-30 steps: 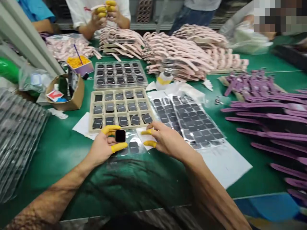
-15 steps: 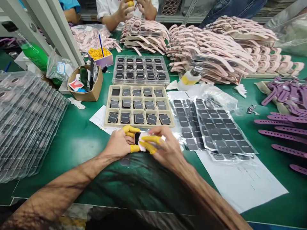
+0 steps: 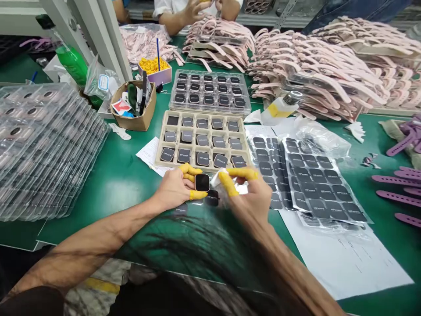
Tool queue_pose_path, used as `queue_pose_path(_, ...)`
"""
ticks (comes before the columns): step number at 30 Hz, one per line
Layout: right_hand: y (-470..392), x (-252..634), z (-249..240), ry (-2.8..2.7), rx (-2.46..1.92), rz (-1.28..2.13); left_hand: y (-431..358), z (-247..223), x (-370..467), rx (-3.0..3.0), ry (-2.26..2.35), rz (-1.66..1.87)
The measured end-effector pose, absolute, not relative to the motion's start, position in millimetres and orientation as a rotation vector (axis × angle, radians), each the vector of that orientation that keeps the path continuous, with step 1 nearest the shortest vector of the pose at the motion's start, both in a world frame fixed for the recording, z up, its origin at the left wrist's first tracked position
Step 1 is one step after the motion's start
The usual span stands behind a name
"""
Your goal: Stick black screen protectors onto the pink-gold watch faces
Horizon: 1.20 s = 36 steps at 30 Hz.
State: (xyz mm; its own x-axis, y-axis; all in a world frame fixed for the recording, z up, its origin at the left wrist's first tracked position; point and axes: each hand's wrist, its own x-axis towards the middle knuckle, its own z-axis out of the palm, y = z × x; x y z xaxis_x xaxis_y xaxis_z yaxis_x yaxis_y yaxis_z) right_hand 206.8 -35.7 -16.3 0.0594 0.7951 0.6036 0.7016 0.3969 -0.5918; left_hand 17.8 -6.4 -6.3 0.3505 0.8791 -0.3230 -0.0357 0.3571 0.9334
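Yellow finger cots cover several fingertips of both hands. My left hand (image 3: 174, 188) grips a square black watch face (image 3: 202, 182) with a thin metallic rim, dark screen upward. My right hand (image 3: 251, 191), a little blurred, pinches a crumpled white cloth or tissue (image 3: 217, 179) just right of the watch face, apart from it. Below them on the green table lie a dark printed square film (image 3: 212, 198) and a second dark film (image 3: 180, 210). Just beyond the hands sits a beige compartment tray (image 3: 158, 151) holding square pieces with printed dark covers.
Behind the tray is a clear tray (image 3: 173, 103) of watch faces. Sheets of dark films (image 3: 315, 182) lie right, near a bottle (image 3: 281, 107). Stacked clear trays (image 3: 42, 153) stand left, beside a cardboard box (image 3: 138, 118). Pink straps (image 3: 315, 70) fill the back; a person's hands (image 3: 194, 11) work beyond.
My right hand has drawn the white cloth off the watch face to the right, so its dark screen now shows. My left hand still holds it. The camera view has shifted left.
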Motion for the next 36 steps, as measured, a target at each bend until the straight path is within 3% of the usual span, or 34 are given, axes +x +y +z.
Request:
queue_pose_path(3, -31, 209, -18, -1.816, -1.241, 0.082, -8, -9, 17, 1.09, 0.98, 0.723)
queue_pose_path(8, -49, 216, -17, -1.808, -1.64, -0.251, -2, -11, 17, 1.083, 1.034, 0.778)
queue_pose_path(10, -69, 205, -16, -1.878, -1.515, -0.158, 2, -12, 17, 0.999, 1.011, 0.824)
queue_pose_path(13, -93, 180, -21, -2.084, -1.306, 0.261, 6, -9, 14, 0.89, 0.939, 0.87)
queue_pose_path(19, -83, 171, -32, -1.936, -1.451, 0.503, 5, 5, 8, 0.851, 0.785, 0.882)
queue_pose_path(30, -83, 175, -29, -1.917, -1.291, 0.5, -2, -4, 17, 0.835, 0.825, 0.844)
queue_pose_path(36, -111, 206, 13, -2.168, -1.199, 0.515, -5, -10, 18, 0.987, 0.878, 0.81)
